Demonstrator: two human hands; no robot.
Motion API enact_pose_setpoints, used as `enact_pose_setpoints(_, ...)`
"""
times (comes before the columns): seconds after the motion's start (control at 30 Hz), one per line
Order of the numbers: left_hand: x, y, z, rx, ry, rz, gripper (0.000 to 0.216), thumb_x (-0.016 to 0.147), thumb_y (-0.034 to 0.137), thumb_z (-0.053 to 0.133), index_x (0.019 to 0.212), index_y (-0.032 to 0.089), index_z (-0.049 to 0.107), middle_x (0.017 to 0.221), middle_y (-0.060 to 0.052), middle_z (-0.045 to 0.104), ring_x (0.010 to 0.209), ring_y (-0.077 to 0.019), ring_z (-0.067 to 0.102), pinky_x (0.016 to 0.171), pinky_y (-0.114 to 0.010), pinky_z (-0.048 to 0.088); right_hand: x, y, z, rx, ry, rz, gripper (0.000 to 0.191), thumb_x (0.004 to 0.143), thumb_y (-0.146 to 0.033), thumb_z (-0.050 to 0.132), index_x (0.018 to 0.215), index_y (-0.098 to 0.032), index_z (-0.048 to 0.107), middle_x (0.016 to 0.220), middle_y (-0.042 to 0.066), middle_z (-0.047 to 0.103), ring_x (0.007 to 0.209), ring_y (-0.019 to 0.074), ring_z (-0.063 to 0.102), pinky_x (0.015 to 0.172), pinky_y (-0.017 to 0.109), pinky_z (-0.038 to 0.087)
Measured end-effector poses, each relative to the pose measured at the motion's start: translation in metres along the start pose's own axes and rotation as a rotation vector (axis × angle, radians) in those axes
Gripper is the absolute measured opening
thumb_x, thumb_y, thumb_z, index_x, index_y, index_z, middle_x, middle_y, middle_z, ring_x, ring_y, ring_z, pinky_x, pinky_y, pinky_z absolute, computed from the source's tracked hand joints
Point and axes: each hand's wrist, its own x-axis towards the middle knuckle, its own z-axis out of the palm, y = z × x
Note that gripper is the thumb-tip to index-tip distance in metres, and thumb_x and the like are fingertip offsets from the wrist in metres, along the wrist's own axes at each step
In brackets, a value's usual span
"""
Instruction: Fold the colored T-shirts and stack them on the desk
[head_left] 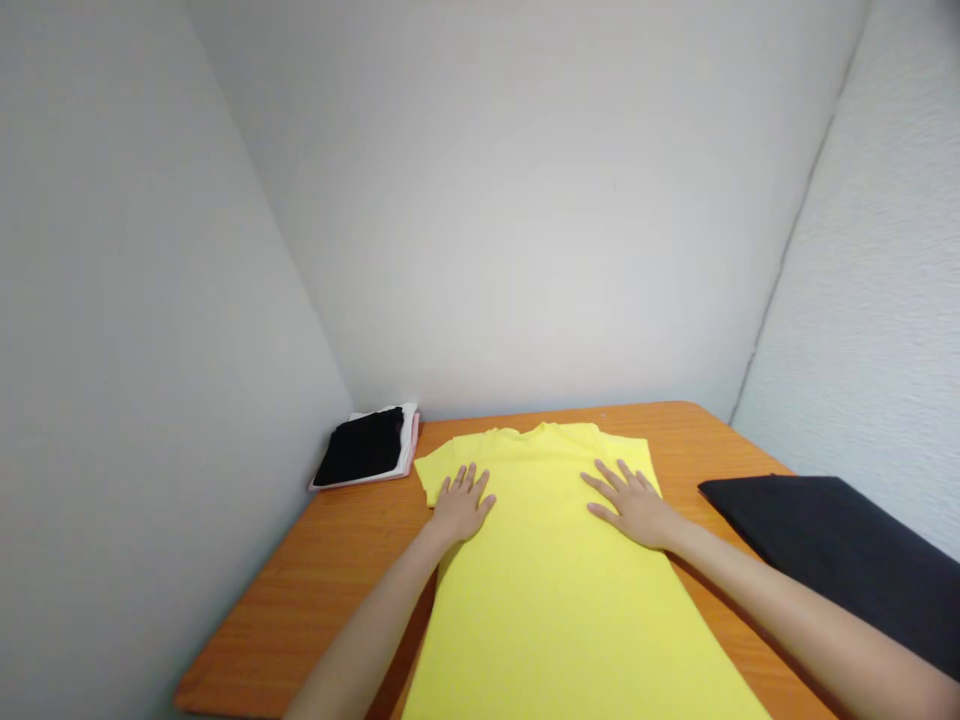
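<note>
Far left, against the wall at the table's back corner: a small stack of folded clothes (367, 447), black piece on top, white and pink edges showing underneath; how many pieces, impossible to tell. Beneath it all, an orange wooden table (330, 560), front edge cut off by the bottom of the frame.

Next, the left hand (461, 500), flat and palm down, fingers spread, pressing on the left shoulder area of the yellow T-shirt (555, 590); holding nothing. Left forearm running off the bottom edge.

At centre, the T-shirt spread flat on the table, collar toward the far wall, left sleeve sticking out past the hand, hem cut off below the frame. Front or back side up: hard to say.

Then the right hand (634, 503), likewise flat, fingers splayed, resting on the shirt's right shoulder, grasping nothing.

Far right, a dark black cloth (840, 545) lying on the table's right side, partly hidden behind the right forearm and cut off by the frame; kind of garment unclear.
</note>
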Motion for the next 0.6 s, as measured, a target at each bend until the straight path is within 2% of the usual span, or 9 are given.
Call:
enact_pose_setpoints(0.13,0.030,0.005,-0.003,0.011,-0.006,-0.029,0.063,0.097,0.056,0.015,0.151,0.025,0.022,0.159,-0.007,0.012,0.147,-0.0274,0.009,0.116,-0.053,0.015,0.021,0.011,-0.006,0.017,-0.003,0.058,0.061,0.093,-0.066,0.034,0.147,-0.038,0.035,0.157,0.003,0.020,0.143,0.0395,0.009,0.111,0.063,0.014)
enact_pose_setpoints(0.2,0.039,0.008,-0.006,0.023,-0.004,-0.045,0.062,0.098,0.054,0.016,0.151,0.024,0.024,0.159,-0.008,0.014,0.147,-0.0280,0.012,0.115,-0.054,0.016,0.030,0.014,-0.005,0.061,0.008,0.083,0.061,0.091,-0.066,0.040,0.145,-0.038,0.040,0.156,0.003,0.023,0.142,0.0406,0.012,0.110,0.064,0.014)
enact_pose_setpoints(0.3,0.039,0.018,-0.018,0.048,0.024,-0.052,0.059,0.098,0.048,0.022,0.150,0.021,0.028,0.157,-0.012,0.020,0.146,-0.0311,0.015,0.115,-0.058,0.014,0.047,0.029,-0.010,0.150,0.042,0.115,0.058,0.090,-0.062,0.048,0.141,-0.034,0.047,0.150,0.004,0.037,0.138,0.0354,0.029,0.112,0.053,0.024)
enact_pose_setpoints(0.37,0.025,0.036,-0.029,0.065,0.068,-0.026,0.057,0.097,0.043,0.029,0.149,0.017,0.030,0.157,-0.013,0.020,0.146,-0.0320,0.011,0.116,-0.058,0.007,0.061,0.050,-0.020,0.170,0.085,0.173,0.054,0.095,-0.052,0.045,0.142,-0.025,0.047,0.143,0.010,0.046,0.131,0.0293,0.042,0.109,0.042,0.034)
enact_pose_setpoints(0.43,-0.003,0.070,-0.033,0.059,0.125,0.078,0.056,0.096,0.039,0.034,0.147,0.015,0.033,0.157,-0.013,0.022,0.146,-0.0312,0.012,0.118,-0.053,0.008,0.074,0.075,-0.031,0.160,0.135,0.275,0.048,0.099,-0.041,0.041,0.139,-0.016,0.049,0.137,0.016,0.051,0.125,0.0265,0.048,0.105,0.038,0.038)
enact_pose_setpoints(0.47,-0.022,0.093,-0.031,0.043,0.158,0.176,0.055,0.096,0.038,0.035,0.146,0.015,0.036,0.156,-0.013,0.025,0.145,-0.0307,0.018,0.117,-0.050,0.014,0.079,0.087,-0.035,0.154,0.155,0.330,0.045,0.100,-0.038,0.041,0.136,-0.014,0.051,0.135,0.017,0.052,0.123,0.0263,0.050,0.104,0.039,0.039)
enact_pose_setpoints(0.57,-0.080,0.178,-0.006,-0.061,0.323,0.557,0.054,0.096,0.046,0.038,0.145,0.022,0.036,0.151,-0.011,0.037,0.137,-0.0287,0.036,0.109,-0.046,0.033,0.092,0.115,-0.040,0.140,0.178,0.452,0.038,0.099,-0.038,0.048,0.129,-0.015,0.054,0.132,0.014,0.054,0.118,0.0251,0.053,0.102,0.045,0.040)
enact_pose_setpoints(0.6,-0.096,0.207,0.008,-0.091,0.380,0.695,0.052,0.095,0.049,0.041,0.142,0.025,0.040,0.144,-0.011,0.045,0.128,-0.0278,0.046,0.101,-0.044,0.041,0.095,0.119,-0.038,0.136,0.179,0.482,0.038,0.098,-0.039,0.051,0.128,-0.015,0.055,0.132,0.013,0.054,0.117,0.0248,0.053,0.102,0.046,0.041)
